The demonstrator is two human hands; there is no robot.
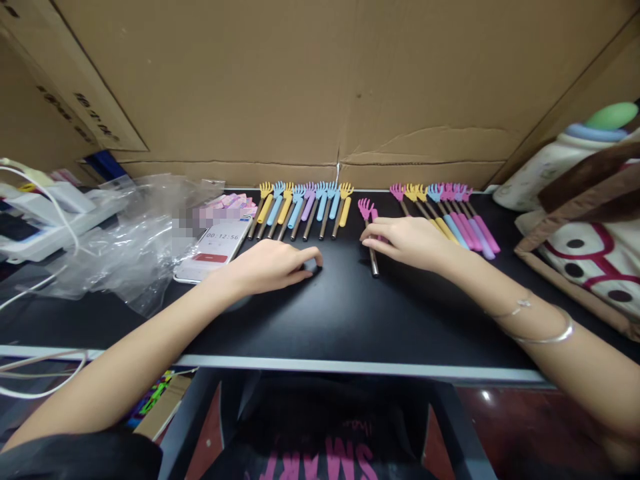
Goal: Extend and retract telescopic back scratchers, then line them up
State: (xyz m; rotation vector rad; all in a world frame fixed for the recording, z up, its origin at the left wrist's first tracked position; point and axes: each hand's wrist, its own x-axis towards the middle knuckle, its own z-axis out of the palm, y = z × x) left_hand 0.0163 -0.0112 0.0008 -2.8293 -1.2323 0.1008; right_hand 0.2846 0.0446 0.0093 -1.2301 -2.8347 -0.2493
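Observation:
A pink back scratcher point(365, 208) with a claw-shaped head and a metal rod lies on the black table. My right hand point(400, 241) is over it, its fingers closed around the rod. Part of a pink sleeve point(375, 215) shows just behind those fingers. My left hand point(273, 265) rests on the table to the left, thumb and forefinger apart, and I see nothing between them. Beyond it, a row of back scratchers point(309, 200) in yellow, blue and purple has short sleeves beside the rods. To the right, other back scratchers point(465, 227) have sleeves on their lower ends.
A phone point(216, 247) running a timer lies left, beside crumpled clear plastic bags point(117, 243) and a white power strip point(55, 220) with cables. A cardboard wall point(300, 87) rises behind. On the right stand a bottle point(545, 163) and a fabric bag point(590, 247).

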